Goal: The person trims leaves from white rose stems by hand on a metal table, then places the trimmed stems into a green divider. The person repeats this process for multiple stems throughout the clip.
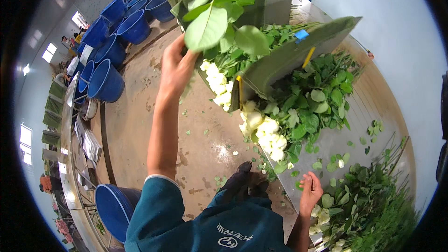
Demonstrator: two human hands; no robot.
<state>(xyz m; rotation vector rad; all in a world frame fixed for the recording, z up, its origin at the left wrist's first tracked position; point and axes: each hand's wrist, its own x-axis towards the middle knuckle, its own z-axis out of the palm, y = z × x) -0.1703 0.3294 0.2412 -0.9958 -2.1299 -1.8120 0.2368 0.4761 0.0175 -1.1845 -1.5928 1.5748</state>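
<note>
My left hand (pixel 176 64) is raised in front of me, its fingers closed around a leafy rose stem (pixel 210 21). The large leaves stand close to the camera and hide the fingertips; I cannot make out this stem's flower. Lower right, my right hand (pixel 310 192) hovers by the table edge with loosely curled fingers and nothing visible in its grasp. A loose green leaf (pixel 299 185) shows beside its fingertips. Just right of that hand lies a pile of white roses (pixel 321 217) with long leafy stems (pixel 364 196).
On the metal table (pixel 329 143), green fabric-covered dividers (pixel 297 54) separate bunches of white roses (pixel 267 133). Loose leaves are scattered across table and floor (pixel 206 147). Blue buckets (pixel 106 80) crowd the left, and another bucket (pixel 113 210) stands behind my left elbow. A white wall (pixel 381 17) rises right.
</note>
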